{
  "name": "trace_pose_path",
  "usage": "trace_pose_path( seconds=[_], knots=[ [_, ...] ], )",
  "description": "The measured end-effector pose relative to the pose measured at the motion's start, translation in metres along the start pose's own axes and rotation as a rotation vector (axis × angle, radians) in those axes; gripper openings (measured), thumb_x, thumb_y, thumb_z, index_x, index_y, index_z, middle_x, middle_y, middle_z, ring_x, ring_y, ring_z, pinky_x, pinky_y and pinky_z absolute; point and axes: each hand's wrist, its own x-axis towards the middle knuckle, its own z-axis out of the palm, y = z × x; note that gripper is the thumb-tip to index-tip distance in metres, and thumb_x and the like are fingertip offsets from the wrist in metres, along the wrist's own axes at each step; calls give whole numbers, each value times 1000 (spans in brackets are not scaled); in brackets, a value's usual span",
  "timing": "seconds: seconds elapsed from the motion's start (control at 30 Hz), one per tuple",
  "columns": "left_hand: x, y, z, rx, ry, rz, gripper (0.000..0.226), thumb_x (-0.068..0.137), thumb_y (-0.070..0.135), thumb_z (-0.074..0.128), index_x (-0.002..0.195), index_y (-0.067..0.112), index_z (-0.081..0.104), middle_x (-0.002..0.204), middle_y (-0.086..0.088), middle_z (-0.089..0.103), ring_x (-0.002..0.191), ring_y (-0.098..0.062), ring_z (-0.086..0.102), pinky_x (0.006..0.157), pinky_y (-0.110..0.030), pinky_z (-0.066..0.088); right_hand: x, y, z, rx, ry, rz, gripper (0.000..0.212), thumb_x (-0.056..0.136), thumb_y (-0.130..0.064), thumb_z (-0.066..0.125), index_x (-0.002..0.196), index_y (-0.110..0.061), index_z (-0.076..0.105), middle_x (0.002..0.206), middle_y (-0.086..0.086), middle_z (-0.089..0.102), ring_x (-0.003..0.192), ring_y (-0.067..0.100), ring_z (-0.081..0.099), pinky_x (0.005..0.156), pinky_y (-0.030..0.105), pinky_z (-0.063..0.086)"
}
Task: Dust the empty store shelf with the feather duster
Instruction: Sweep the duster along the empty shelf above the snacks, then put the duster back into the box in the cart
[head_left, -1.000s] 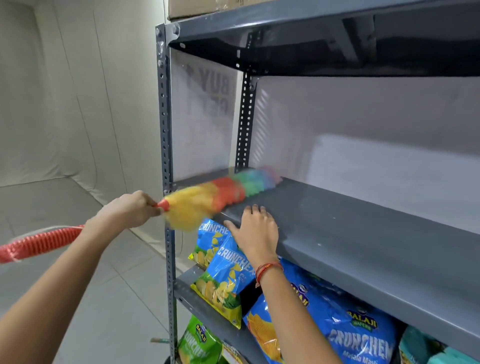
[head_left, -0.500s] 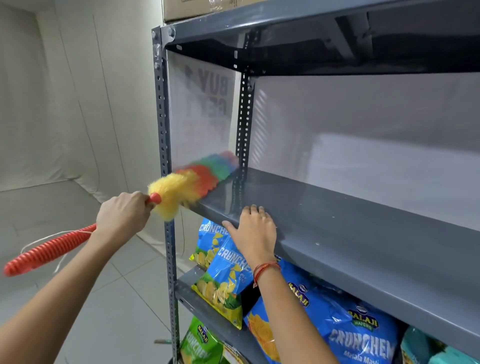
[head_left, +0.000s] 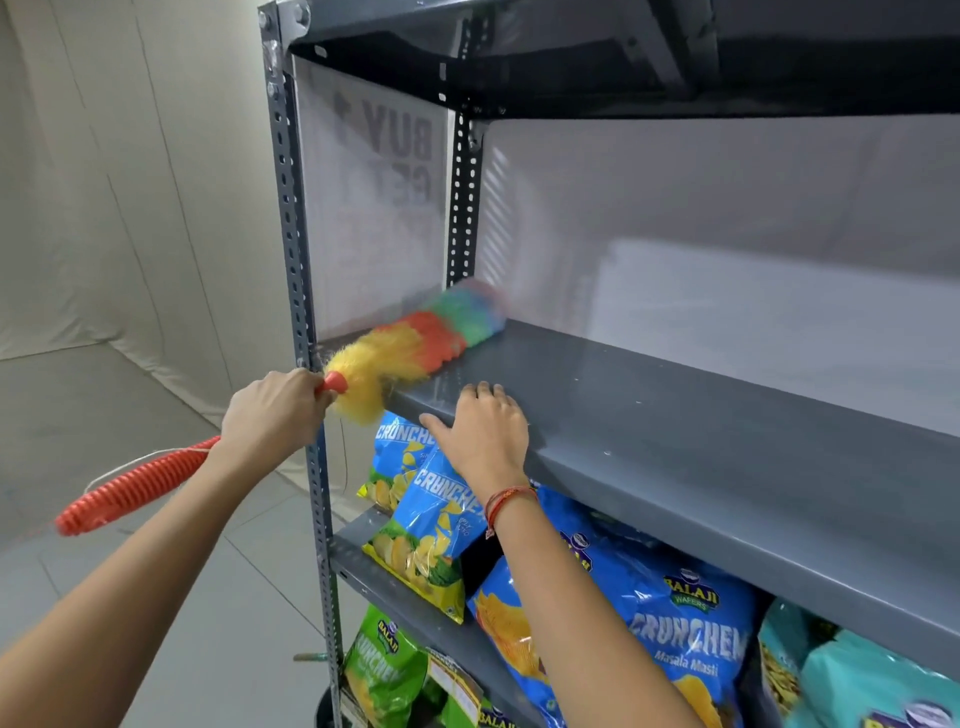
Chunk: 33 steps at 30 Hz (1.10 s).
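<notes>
The empty grey metal shelf (head_left: 675, 415) runs from the left post to the right edge of view. A feather duster (head_left: 415, 348) with yellow, red, green and blue bands lies across the shelf's left end, its tip blurred near the back post. My left hand (head_left: 275, 410) is closed around its ribbed red handle just behind the yellow head, and the handle's tail sticks out down-left. My right hand (head_left: 483, 431) rests flat, fingers spread, on the shelf's front edge just right of the duster.
Blue and green chip bags (head_left: 675, 623) fill the shelves below. A dark shelf (head_left: 623, 67) hangs overhead. Perforated grey posts (head_left: 291, 234) frame the left side. A translucent sheet backs the rack. Tiled floor (head_left: 156, 597) lies to the left.
The duster swept left toward the shelf's corner, then pushed back in along the left end toward the rear post. My right hand stayed on the front edge.
</notes>
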Motion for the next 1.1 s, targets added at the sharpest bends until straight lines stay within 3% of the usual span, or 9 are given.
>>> trace_pose_path(
  seconds=[0.17,0.33,0.47,0.57,0.7,0.8,0.97,1.03,1.1],
  knots=[
    [-9,30,1,-129,-83,129,40,97,48,39,119,28,65,85,-5,63,82,-31,63,65,-32,45,-3,11,-26,236,24,100,62,87,-60,47,109,-3,58,119,16,59,116,32,50,89,41,45],
    [-21,78,-2,-176,-102,300,49,95,55,34,106,21,69,76,-7,62,87,-36,65,62,-31,40,-18,41,-57,226,150,179,54,90,-53,47,102,-3,61,110,18,63,105,35,56,85,40,44],
    [-32,124,-4,-244,-95,476,46,95,52,39,103,18,70,86,-17,70,91,-40,64,64,-34,42,-32,72,-80,194,197,255,55,91,-53,46,104,-2,62,110,19,64,106,34,57,83,39,46],
    [-39,165,-10,-366,-187,590,43,91,53,47,88,16,70,69,-12,62,85,-40,63,65,-34,44,-53,102,-99,127,232,336,54,91,-51,47,99,1,63,106,21,65,105,34,56,82,38,44],
    [-56,228,-19,-475,-279,775,43,91,50,49,66,16,57,68,-13,62,81,-38,62,68,-37,48,-85,151,-123,38,310,482,57,90,-54,45,95,-1,66,105,22,67,108,35,56,89,43,47],
    [-73,273,-25,-532,-317,898,41,92,45,50,73,11,62,60,-6,54,78,-37,61,70,-37,50,-116,182,-146,-62,390,588,57,90,-53,44,94,-1,67,103,22,68,108,36,57,93,47,45],
    [-98,330,-43,-598,-366,1139,48,91,50,50,62,12,57,53,-6,53,61,-31,50,69,-40,51,-168,218,-189,-163,540,741,52,91,-47,47,84,1,64,96,25,68,106,38,56,94,46,41],
    [-111,346,-54,-629,-395,1215,47,91,48,51,73,7,66,56,-9,56,59,-31,54,69,-40,51,-188,225,-205,-184,581,786,52,92,-48,45,90,1,64,100,25,67,111,39,54,96,46,40],
    [-129,362,-63,-652,-436,1285,43,91,45,52,82,8,71,55,-7,56,48,-19,54,68,-37,51,-213,229,-222,-220,621,837,52,93,-48,44,103,-2,65,107,24,66,114,38,52,98,44,38]
  ],
)
